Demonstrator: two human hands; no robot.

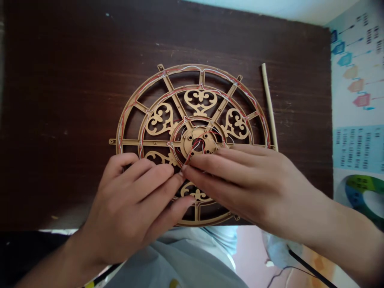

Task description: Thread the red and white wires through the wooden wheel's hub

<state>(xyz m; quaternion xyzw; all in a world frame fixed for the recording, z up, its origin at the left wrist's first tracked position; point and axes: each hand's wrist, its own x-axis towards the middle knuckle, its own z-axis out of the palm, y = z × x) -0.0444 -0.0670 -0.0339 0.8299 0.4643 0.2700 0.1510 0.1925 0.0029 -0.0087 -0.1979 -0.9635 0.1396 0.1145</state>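
A round tan plastic frame [155, 143] with spokes, rings and heart-shaped scrollwork lies flat on the dark table. Thin red and white wires [200, 142] run along its rings and gather loosely at the hub. My right hand [249, 176] reaches over the lower right of the frame, its fingertips pinched on the wires just below the hub. Across the lower left of the frame rests my left hand [141, 196], fingers bent, its index fingertip meeting the right fingertips at the wires. What the left fingertips grip, if anything, is hidden.
A thin tan rod [269, 104] lies on the dark wooden table [66, 100], close to the frame's right edge. Beyond the table's right side is a printed sheet [357, 120] with coloured shapes. A dark cable [312, 266] hangs below the front edge.
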